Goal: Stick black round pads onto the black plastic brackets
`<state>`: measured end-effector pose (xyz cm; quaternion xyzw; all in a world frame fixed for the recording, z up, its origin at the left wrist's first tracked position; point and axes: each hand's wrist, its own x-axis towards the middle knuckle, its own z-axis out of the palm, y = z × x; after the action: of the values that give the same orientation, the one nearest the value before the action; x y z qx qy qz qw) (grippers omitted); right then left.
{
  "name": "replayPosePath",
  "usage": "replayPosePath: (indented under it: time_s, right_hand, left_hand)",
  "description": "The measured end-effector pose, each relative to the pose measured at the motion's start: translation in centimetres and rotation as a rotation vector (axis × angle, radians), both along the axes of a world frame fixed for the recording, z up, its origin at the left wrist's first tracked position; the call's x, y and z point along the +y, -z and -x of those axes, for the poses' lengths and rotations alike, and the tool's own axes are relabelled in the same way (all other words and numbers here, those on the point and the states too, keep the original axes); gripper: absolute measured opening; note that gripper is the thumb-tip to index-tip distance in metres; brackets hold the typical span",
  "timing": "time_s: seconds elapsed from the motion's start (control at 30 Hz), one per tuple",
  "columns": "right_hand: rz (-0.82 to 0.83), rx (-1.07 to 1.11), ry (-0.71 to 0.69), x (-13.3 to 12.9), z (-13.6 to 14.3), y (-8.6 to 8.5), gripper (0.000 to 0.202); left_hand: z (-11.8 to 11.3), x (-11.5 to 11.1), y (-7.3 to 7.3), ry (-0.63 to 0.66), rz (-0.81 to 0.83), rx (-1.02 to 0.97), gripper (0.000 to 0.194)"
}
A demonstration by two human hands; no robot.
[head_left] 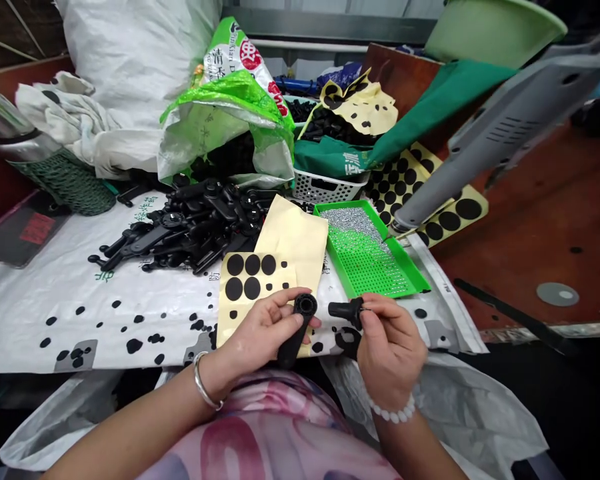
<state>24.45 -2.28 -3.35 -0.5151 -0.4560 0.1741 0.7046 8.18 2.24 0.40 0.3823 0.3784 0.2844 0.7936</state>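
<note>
My left hand [260, 333] is closed around a black plastic crank arm [294, 340], its round socketed end facing up. Just to the right, my right hand [393, 340] pinches a black plastic knob [347, 311], its narrow end pointing at the crank arm; a gap separates the two parts. Beneath my left hand lies a cream sheet of round black stickers [253, 288], several of its spots bare. Beyond my right hand stands a green perforated tray [375, 260] of small silver metal pieces.
A heap of black plastic arms [190, 227] covers the back left of the table. Behind it an open green-and-white bag [230, 127] slumps. A grey electric screwdriver [490, 133] hangs at the right, its tip above the tray. A bottle [55, 167] stands far left.
</note>
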Motion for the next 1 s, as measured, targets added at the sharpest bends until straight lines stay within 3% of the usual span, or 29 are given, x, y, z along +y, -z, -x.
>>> replayPosePath:
  time_s: [0.2,0.37,0.57,0.63,0.7,0.83,0.9,1.0]
  right_hand:
    - [0.094,-0.300,-0.028,-0.2,-0.3,2.1,0.010]
    - [0.253,-0.523,-0.069,0.8,0.1,2.3,0.008]
    - [0.150,-0.749,0.172,1.0,0.1,1.0,0.031]
    - [0.118,-0.685,0.112,0.6,0.5,0.3,0.030]
    - [0.171,-0.509,-0.089,0.3,1.2,-0.5,0.025]
    - [0.409,0.099,-0.507,0.7,2.7,-1.2,0.023]
    - [0.451,0.339,-0.586,1.1,3.0,-1.2,0.020]
    - [0.442,0.482,-0.622,1.4,2.9,-1.1,0.016]
  left_hand:
    - [1.0,1.2,0.6,-0.096,-0.003,-0.015,0.035]
    - [1.3,1.8,0.5,-0.066,0.094,-0.094,0.024]
    - [1.7,1.7,1.0,-0.056,0.195,-0.228,0.019]
    - [1.4,1.6,1.3,-0.055,0.197,-0.239,0.019]
    - [0.9,1.4,1.4,-0.044,0.181,-0.228,0.020]
    - [0.0,1.0,1.6,-0.024,0.113,-0.222,0.025]
    - [-0.1,0.9,1.7,-0.016,0.096,-0.227,0.028]
    - [0.2,0.8,1.9,0.002,0.106,-0.246,0.031]
